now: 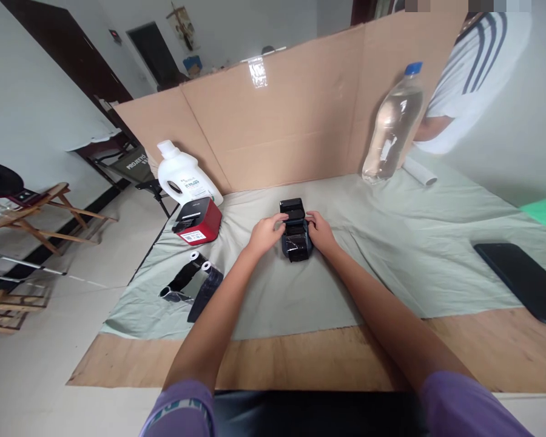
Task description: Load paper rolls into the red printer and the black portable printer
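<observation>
A small dark portable printer (295, 233) lies on the cloth in front of me, its lid raised at the back. Shiny black ribbon film (298, 244) covers its front part. At the printer's left side, my left hand (268, 232) has its fingers bent against the edge, near the lid's hinge. My right hand (321, 232) closes on the opposite side with thumb and fingers. Both hands hold the printer between them; the undersides of the fingers are hidden. Left of my forearm lie two rolls of black ribbon (205, 285) with white cores, partly unwound.
A red and black label printer (200, 220) stands at the left before a white detergent bottle (186, 176). Cardboard (291, 115) walls off the back. A clear bottle (394, 130), a white tube (421, 170) and a phone (523, 279) are rightward. Behind the cardboard, a person's sleeve (486, 67) shows.
</observation>
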The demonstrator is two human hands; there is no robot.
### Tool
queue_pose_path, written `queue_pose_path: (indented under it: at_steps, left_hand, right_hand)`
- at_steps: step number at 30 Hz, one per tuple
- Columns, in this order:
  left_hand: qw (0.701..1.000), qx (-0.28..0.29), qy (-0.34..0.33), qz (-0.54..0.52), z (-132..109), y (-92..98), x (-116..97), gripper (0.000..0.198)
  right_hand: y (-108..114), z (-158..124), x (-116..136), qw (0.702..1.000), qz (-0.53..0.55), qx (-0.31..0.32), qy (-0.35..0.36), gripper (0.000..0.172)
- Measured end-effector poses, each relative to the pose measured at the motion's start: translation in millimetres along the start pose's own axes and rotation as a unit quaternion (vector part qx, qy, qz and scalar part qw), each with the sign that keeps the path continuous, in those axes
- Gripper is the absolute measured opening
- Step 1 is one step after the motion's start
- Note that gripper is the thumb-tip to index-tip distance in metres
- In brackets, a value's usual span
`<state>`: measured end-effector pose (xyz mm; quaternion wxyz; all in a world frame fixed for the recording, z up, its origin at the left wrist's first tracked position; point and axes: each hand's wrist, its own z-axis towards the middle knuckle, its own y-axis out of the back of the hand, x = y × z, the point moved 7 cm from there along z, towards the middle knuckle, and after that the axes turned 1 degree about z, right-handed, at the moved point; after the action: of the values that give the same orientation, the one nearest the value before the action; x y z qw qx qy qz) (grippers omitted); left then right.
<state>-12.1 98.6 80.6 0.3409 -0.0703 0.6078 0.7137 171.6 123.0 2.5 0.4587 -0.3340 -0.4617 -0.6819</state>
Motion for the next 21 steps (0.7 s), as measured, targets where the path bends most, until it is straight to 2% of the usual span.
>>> queue_pose_path:
  at_steps: [2,5,7,9,12,15,18,19,21]
  left_hand:
    - [0.994,0.077,-0.018,0.077,15,-5.2,-14,0.033]
    - [0.963,0.206,-0.006,0.173,37,-20.0,-27,0.028]
    - [0.946,0.247,0.009,0.207,48,-25.8,-32,0.03]
    - [0.943,0.251,0.009,0.217,54,-26.5,-38,0.032]
    - [0.958,0.213,-0.014,0.192,52,-15.3,-43,0.031]
    - [0.991,0.109,-0.021,0.071,35,18.1,-36,0.031]
    - [0.997,-0.013,0.024,-0.073,4,66.5,-3,0.043]
    - [0.994,-0.046,0.048,-0.087,-8,82.8,14,0.047]
    - [0.99,-0.089,0.101,-0.05,-35,112.5,50,0.051]
  right_hand:
    - [0,0,1,1.0,0.002,0.001,0.001,0.037]
    - [1,1,2,1.0,0.002,0.002,0.004,0.038]
    - [0,1,1,1.0,0.002,0.004,0.006,0.039]
    - [1,2,-1,1.0,0.004,0.003,0.009,0.039]
    - [1,5,-4,1.0,0.006,-0.001,0.013,0.039]
    - [1,7,-5,1.0,0.003,0.006,0.017,0.041]
    - [0,8,-6,1.0,0.002,0.011,0.009,0.042]
    - [1,8,-6,1.0,0.002,0.01,0.006,0.042]
    - [1,7,-6,1.0,0.001,0.002,0.001,0.041]
